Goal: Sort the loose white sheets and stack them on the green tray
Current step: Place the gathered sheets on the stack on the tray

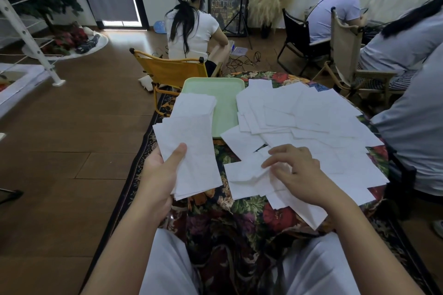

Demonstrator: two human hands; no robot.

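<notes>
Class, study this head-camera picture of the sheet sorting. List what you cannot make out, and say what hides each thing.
1. Number of sheets in the bundle held by the left hand: they overlap.
2. Near left part of the tray: the bundle covers it.
3. Right hand fingertips: curled under onto a sheet.
4. Cloth under the loose pile: sheets cover it.
5. Any marks on the sheets: too faint.

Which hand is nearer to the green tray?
Left. The left hand holds a bundle of sheets that reaches over the green tray; the right hand is below the tray, on the loose sheets.
</notes>
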